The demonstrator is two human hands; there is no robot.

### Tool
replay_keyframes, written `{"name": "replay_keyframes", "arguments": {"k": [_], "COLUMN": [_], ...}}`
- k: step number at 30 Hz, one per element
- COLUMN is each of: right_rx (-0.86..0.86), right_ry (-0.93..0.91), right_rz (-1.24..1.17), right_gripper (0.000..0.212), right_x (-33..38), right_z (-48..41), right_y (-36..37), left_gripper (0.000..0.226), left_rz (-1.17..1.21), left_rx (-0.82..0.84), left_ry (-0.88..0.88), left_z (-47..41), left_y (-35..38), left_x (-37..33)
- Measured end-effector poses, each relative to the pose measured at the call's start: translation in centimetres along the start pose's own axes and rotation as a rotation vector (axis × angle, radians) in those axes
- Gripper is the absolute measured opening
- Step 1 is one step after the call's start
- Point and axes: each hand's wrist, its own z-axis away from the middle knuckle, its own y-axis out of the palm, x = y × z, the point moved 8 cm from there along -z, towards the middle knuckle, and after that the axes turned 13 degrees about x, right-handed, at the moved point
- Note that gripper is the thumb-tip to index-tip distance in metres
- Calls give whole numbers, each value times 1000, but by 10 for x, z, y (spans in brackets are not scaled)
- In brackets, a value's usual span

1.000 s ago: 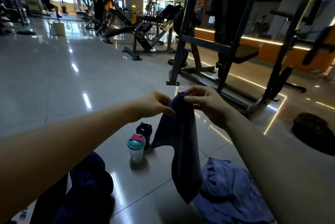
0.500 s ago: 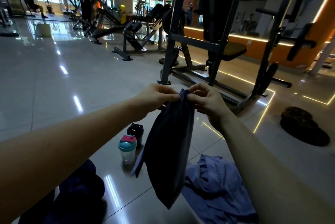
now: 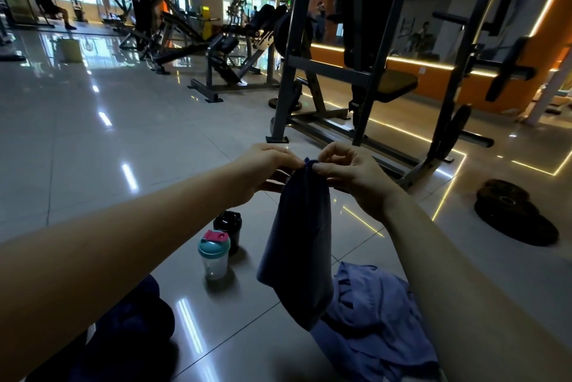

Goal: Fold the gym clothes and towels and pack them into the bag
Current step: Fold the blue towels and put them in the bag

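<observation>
Towel (image 3: 297, 242) folding is the step in hand. It hangs in the air as a narrow strip, and its low end dangles just over the crumpled shirt (image 3: 377, 319) on the floor (image 3: 93, 140). The left hand (image 3: 266, 171) and right hand (image 3: 349, 177) both pinch the top edge, fingertips almost touching, so the whole thing is bunched at one spot. If it were me, I'd walk the pinches apart until each hand has its own corner. Then I'd tug it taut so the edges line up, and let the weight of the cloth pull out the wrinkles before doubling it. I'd lay it on bare floor for the next fold, not on the shirt, or the two will tangle. Keep the swinging end off the bottles too, since the teal one looks easy to tip. Counts: one towel, held. One shirt, unfolded. One dark heap (image 3: 133, 329) on the floor under the left forearm, and I can't tell whether it's the bag or more clothes. Two bottles, a teal bottle (image 3: 214, 254) and a black bottle (image 3: 228, 228) touching just behind it. A stack of plates (image 3: 513, 217) sits well off to the right, too dark to count. One rack (image 3: 356, 78) stands past the hands.
</observation>
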Motion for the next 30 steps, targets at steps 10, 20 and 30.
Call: {"name": "replay_keyframes", "arguments": {"k": [10,20,30], "right_rx": [-46,-159,-437], "right_ry": [28,115,102], "right_rz": [29,72,-12], "right_gripper": [4,5,5], "right_x": [-7,-6,2], "right_z": [-2,-2,16], "right_y": [-2,-2,-26], "left_gripper": [26,22,6], "left_rz": [-75,-232,-619], "left_rx": [20,6,-101], "left_ry": [16,59,14], "left_z": [1,-2,0], "left_y": [2,12,7], "left_x": [-4,-3,33]}}
